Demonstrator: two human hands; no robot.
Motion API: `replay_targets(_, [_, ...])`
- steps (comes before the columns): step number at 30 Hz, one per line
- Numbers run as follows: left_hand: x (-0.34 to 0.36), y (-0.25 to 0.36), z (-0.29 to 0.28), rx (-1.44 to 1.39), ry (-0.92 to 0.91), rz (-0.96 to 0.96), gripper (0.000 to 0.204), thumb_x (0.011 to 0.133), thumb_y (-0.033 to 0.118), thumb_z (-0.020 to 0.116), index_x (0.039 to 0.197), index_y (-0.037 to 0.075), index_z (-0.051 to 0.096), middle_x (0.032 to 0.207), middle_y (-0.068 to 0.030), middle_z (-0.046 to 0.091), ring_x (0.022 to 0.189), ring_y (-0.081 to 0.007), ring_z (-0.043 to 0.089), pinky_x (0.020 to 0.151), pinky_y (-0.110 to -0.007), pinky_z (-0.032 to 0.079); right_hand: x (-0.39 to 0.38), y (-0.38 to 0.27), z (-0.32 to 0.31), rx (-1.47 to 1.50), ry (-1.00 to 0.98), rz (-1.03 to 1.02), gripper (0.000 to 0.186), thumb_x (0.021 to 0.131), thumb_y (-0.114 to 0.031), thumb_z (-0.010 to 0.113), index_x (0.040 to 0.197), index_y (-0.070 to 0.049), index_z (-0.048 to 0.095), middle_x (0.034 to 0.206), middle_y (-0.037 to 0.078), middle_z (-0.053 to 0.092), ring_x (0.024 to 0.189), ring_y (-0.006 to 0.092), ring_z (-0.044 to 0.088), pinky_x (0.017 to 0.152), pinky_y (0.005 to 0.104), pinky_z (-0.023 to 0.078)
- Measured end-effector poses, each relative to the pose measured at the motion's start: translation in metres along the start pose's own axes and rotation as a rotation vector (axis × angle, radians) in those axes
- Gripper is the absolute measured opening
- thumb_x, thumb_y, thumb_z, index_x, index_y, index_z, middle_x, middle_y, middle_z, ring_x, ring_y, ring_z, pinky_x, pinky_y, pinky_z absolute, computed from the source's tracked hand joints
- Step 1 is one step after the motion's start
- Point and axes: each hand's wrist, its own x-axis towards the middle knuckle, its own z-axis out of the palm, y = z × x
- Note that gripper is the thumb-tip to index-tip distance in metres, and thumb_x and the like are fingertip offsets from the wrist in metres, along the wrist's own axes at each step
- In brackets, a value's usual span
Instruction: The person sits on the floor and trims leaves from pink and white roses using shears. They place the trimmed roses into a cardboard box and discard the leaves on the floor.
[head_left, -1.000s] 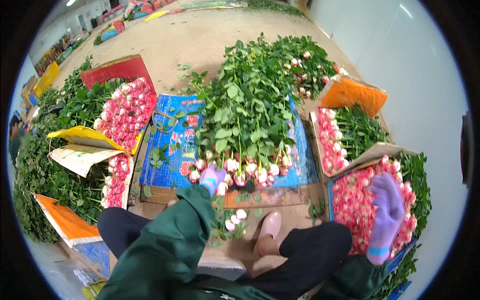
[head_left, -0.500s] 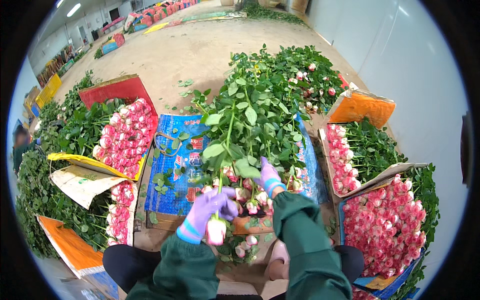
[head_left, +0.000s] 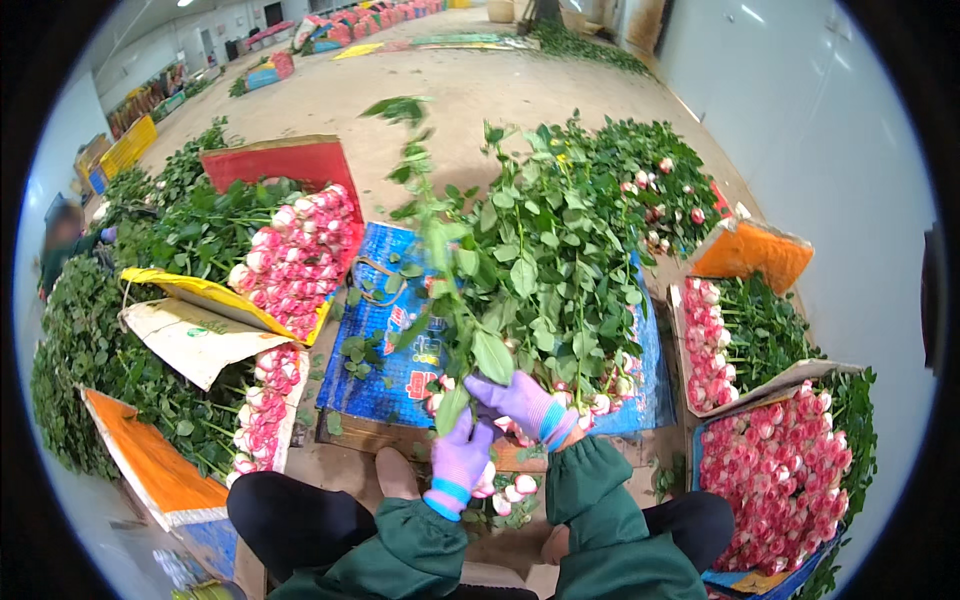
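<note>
Rose stem (head_left: 437,250) stays gripped in left hand (head_left: 462,458); right hand (head_left: 517,402) has joined, grip unclear.

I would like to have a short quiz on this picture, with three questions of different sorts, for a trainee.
1. What do the left hand and the right hand wear?
2. True or false: the two hands are far apart from each other.
3. The leafy rose stems in the middle lie over a sheet of which main colour: (a) red, (b) blue, (c) yellow?

Key: 1. Purple gloves. 2. False; they are close together. 3. b.
</note>
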Motion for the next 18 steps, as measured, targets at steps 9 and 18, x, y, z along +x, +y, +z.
replay_targets(9, [-0.076, -0.020, -0.032, 0.270, -0.383, 0.065, 0.037, 0.086, 0.022, 0.055, 0.119, 0.007, 0.051, 0.084, -0.0100, 0.063, 0.072, -0.0242, 0.061, 0.068, -0.032, 0.047, -0.024, 0.086, -0.002, -1.014, 0.192, 0.071, 0.032, 0.071, -0.022, 0.071, 0.098, -0.006, 0.064, 0.092, 0.015, 0.066, 0.088, 0.0303, 0.063, 0.077, 0.0365, 0.049])
replay_targets(18, [-0.144, -0.038, -0.078, 0.351, -0.849, -0.114, 0.038, 0.090, 0.031, 0.049, 0.122, 0.011, 0.048, 0.090, -0.0149, 0.063, 0.082, -0.0317, 0.060, 0.075, -0.039, 0.047, -0.079, 0.193, -0.010, -1.390, 0.200, 0.192, 0.025, 0.075, -0.017, 0.056, 0.098, -0.016, 0.065, 0.091, 0.012, 0.065, 0.086, 0.0308, 0.062, 0.073, 0.0426, 0.049])
